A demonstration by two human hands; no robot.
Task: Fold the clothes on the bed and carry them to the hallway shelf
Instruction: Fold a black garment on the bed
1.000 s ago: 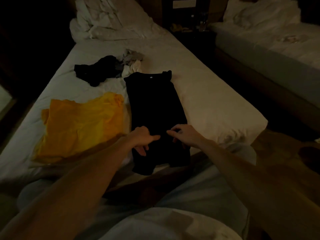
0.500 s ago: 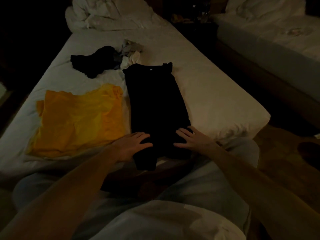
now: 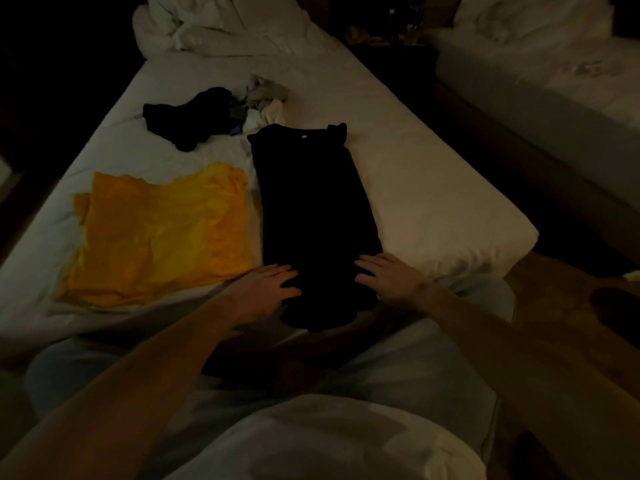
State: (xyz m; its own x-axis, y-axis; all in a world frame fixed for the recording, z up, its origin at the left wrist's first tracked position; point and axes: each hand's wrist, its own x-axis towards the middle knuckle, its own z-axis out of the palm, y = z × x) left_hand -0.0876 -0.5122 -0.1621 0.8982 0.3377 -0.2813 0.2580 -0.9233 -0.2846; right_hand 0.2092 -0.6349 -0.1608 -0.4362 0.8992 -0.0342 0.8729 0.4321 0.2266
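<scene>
A black shirt [image 3: 313, 209] lies lengthwise on the white bed [image 3: 433, 202], folded into a narrow strip with its collar at the far end. My left hand [image 3: 266, 289] rests flat with spread fingers on its near left edge. My right hand [image 3: 389, 277] lies flat on the near right edge. A folded yellow garment [image 3: 159, 233] sits to the left of the shirt. Farther back lie a crumpled black garment [image 3: 188, 117] and a small heap of pale clothes [image 3: 265, 98].
A bunched white duvet [image 3: 214, 26] fills the head of the bed. A second bed [image 3: 554, 74] stands to the right across a dark gap. Wooden floor [image 3: 571, 306] shows at the right. The room is dim.
My hands have gone from pinching the shirt's near end with closed fingers to lying flat and apart on its two edges. The view tilted slightly.
</scene>
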